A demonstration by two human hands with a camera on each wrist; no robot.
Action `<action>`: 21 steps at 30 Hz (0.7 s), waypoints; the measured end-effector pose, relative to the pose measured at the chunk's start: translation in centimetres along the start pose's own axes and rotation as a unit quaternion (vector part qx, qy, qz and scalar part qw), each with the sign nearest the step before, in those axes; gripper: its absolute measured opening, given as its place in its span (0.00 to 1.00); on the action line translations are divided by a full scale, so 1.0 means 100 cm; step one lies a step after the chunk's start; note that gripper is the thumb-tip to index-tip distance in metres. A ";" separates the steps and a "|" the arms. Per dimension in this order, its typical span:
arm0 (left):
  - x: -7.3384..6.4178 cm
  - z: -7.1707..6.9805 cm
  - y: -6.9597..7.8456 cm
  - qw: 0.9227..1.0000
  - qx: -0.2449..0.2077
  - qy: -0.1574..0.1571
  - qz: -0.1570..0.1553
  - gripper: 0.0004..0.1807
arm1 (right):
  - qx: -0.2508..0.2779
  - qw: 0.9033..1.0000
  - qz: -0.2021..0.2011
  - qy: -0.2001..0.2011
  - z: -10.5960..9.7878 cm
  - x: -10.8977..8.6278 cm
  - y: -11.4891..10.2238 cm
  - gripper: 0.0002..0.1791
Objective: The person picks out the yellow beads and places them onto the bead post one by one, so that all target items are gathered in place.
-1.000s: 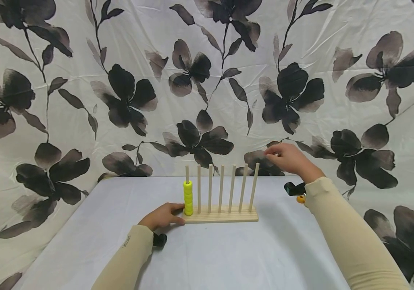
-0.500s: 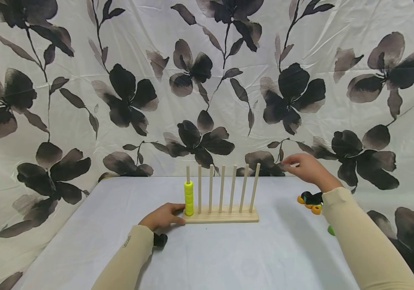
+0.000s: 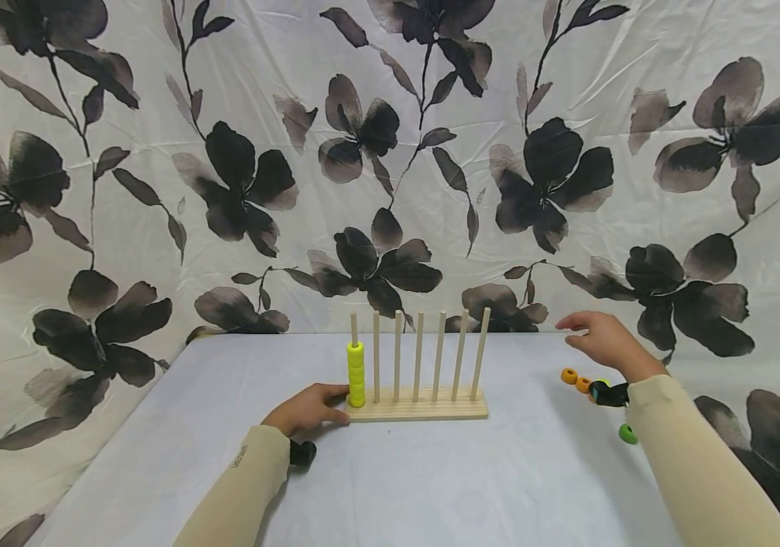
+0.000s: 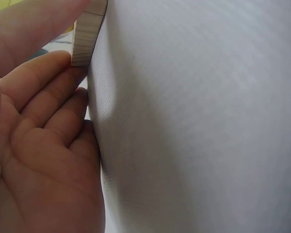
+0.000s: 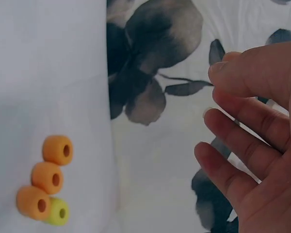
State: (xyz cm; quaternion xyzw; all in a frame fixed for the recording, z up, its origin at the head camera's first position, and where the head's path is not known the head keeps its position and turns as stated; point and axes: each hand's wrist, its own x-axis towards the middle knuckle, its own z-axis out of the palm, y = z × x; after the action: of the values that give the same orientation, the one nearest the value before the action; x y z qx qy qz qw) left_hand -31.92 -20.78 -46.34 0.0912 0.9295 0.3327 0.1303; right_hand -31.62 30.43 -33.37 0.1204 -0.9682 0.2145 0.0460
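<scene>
A wooden peg stand [image 3: 417,410] with several upright pegs stands on the table, a stack of yellow beads [image 3: 356,376] filling most of its leftmost peg. My left hand [image 3: 306,410] grips the left end of its base between thumb and fingers; the left wrist view shows the base's corner [image 4: 87,39] at the fingertips. To the right, my right hand [image 3: 601,339] hovers empty with fingers loosely spread. Below it lie orange beads [image 3: 570,376] and a green bead [image 3: 627,434]. In the right wrist view, 3 orange beads [image 5: 47,177] lie beside a yellow-green bead [image 5: 61,212].
A white cloth covers the table [image 3: 390,486]. Behind it hangs a floral curtain [image 3: 390,152]. The right wrist camera [image 3: 610,393] and sleeve partly cover the beads in the head view.
My right hand has moved right and down from beside the rightmost peg to over the loose beads, uncovering more of them. My left hand and the peg stand stay put.
</scene>
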 end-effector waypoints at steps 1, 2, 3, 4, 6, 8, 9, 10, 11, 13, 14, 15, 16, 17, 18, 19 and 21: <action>0.000 0.000 0.000 1.000 0.001 0.000 0.000 0.41 | 0.002 1.000 0.005 -0.001 0.001 -0.001 0.003 0.18; 0.000 0.000 0.000 1.000 0.001 0.000 0.000 0.41 | 0.004 1.000 0.009 -0.002 0.003 -0.002 0.005 0.18; 0.000 0.000 0.000 1.000 0.002 0.000 0.001 0.41 | 0.006 1.000 0.013 -0.003 0.004 -0.002 0.008 0.18; 0.000 0.000 0.000 1.000 0.003 0.000 0.001 0.41 | 0.007 1.000 0.017 -0.004 0.005 -0.003 0.012 0.18; 0.000 0.000 0.000 1.000 0.002 0.000 0.000 0.42 | 0.010 1.000 0.025 -0.007 0.007 -0.005 0.018 0.18; 0.000 0.000 0.001 1.000 0.003 0.001 0.001 0.41 | 0.013 0.999 0.035 -0.011 0.009 -0.007 0.023 0.18; 0.000 0.000 0.001 1.000 0.003 0.002 0.001 0.42 | 0.013 0.999 0.037 -0.012 0.010 -0.008 0.026 0.18; 0.000 0.000 0.001 1.000 0.002 0.002 0.001 0.41 | 0.013 0.999 0.041 -0.011 0.011 -0.010 0.028 0.18; 0.000 0.000 0.001 1.000 0.001 0.003 0.001 0.41 | 0.014 0.999 0.045 -0.011 0.012 -0.011 0.030 0.18; 0.000 0.001 0.001 1.000 -0.001 0.003 -0.001 0.41 | 0.015 0.999 0.051 -0.011 0.015 -0.014 0.033 0.18; 0.000 0.001 0.001 1.000 -0.002 0.004 -0.002 0.41 | 0.014 0.998 0.053 -0.011 0.016 -0.015 0.035 0.18; 0.000 0.001 0.001 1.000 -0.003 0.004 -0.003 0.41 | 0.015 0.998 0.057 -0.010 0.017 -0.016 0.036 0.18; 0.000 0.001 0.001 1.000 -0.005 0.003 -0.005 0.41 | 0.016 0.998 0.061 -0.010 0.018 -0.017 0.038 0.18; 0.000 0.001 0.001 1.000 -0.006 0.003 -0.006 0.41 | 0.018 0.998 0.065 -0.011 0.020 -0.018 0.039 0.18; -0.001 0.001 0.002 1.000 -0.007 0.002 -0.007 0.41 | 0.020 0.997 0.068 -0.012 0.021 -0.018 0.041 0.18; -0.001 0.001 0.002 1.000 -0.007 0.002 -0.008 0.42 | 0.022 0.997 0.071 -0.014 0.022 -0.019 0.043 0.18; -0.001 0.001 0.002 1.000 -0.005 0.000 -0.007 0.42 | 0.029 0.996 0.080 -0.019 0.025 -0.021 0.047 0.18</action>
State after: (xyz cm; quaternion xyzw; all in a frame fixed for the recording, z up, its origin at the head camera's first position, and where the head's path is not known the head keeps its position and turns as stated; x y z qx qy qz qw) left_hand -31.76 -20.60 -46.26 0.0834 0.9286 0.3364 0.1327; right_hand -30.86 33.94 -37.83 0.0475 -0.9688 0.2432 0.0066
